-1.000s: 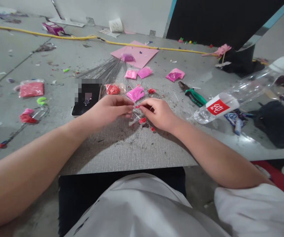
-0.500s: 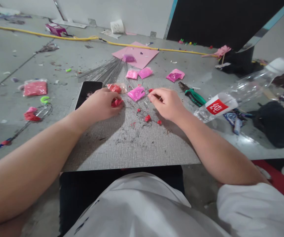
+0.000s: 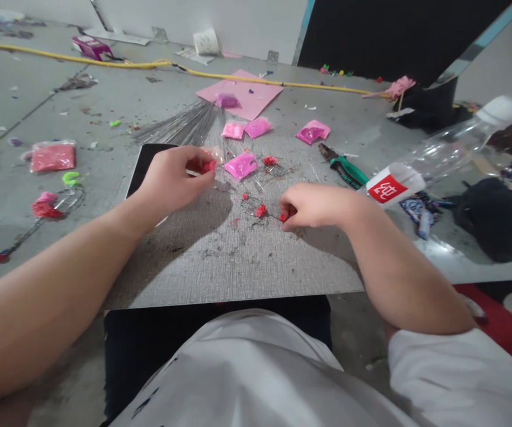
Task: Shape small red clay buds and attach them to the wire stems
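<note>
My left hand (image 3: 178, 172) pinches a lump of red modelling clay (image 3: 209, 166) above the grey board. A dark phone (image 3: 143, 163) lies partly under that hand. My right hand (image 3: 316, 204) is lower on the board, its fingertips closed on the red clay blob at the end of a thin wire piece (image 3: 251, 206). More small red blobs sit along this wire. Between the hands lies a packet of bright pink clay (image 3: 240, 166). Just beyond my right hand is another coiled wire with red clay (image 3: 270, 161).
Green-handled pliers (image 3: 347, 171) and a clear plastic bottle (image 3: 442, 148) lie to the right. Several clay packets and a bundle of thin wires (image 3: 180, 123) are farther back. At left rests a wire piece with red clay (image 3: 47, 207). A yellow cable (image 3: 238, 80) crosses behind.
My right hand has moved toward me, from the coiled wire with red clay to the end of the nearer wire piece. My left hand has risen slightly away, still with the red clay.
</note>
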Motion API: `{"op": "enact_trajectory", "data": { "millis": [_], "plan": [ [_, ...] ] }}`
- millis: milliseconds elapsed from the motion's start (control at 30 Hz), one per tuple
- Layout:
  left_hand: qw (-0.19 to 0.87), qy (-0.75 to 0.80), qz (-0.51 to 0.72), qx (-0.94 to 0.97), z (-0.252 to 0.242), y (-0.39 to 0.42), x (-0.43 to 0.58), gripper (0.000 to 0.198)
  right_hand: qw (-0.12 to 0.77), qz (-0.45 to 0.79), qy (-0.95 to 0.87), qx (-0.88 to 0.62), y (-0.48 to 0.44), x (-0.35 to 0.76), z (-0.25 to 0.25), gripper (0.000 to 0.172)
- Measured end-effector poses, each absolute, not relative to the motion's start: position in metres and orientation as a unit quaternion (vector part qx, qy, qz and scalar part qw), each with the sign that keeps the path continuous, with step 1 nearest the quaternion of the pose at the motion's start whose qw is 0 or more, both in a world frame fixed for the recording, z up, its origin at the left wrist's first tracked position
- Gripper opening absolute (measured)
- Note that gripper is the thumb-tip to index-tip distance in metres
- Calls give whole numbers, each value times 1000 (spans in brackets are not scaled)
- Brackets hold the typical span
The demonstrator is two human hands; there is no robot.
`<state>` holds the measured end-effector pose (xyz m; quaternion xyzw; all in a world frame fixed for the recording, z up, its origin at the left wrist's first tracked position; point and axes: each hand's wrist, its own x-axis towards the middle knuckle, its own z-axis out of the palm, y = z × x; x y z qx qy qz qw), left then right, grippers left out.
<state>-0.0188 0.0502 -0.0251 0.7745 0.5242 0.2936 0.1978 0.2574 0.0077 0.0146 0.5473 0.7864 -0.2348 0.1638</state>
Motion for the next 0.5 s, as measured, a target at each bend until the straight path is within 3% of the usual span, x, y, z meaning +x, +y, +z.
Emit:
{"op": "enact_trajectory", "data": {
  "millis": [300,500],
  "plan": [
    [252,546,338,724,-27,51,-15,35,106,-211,781,578,22,264,7,16],
    [250,535,339,733,-23,49,-15,31,16,-163,787,595,37,269,-4,9]
  ]
}}
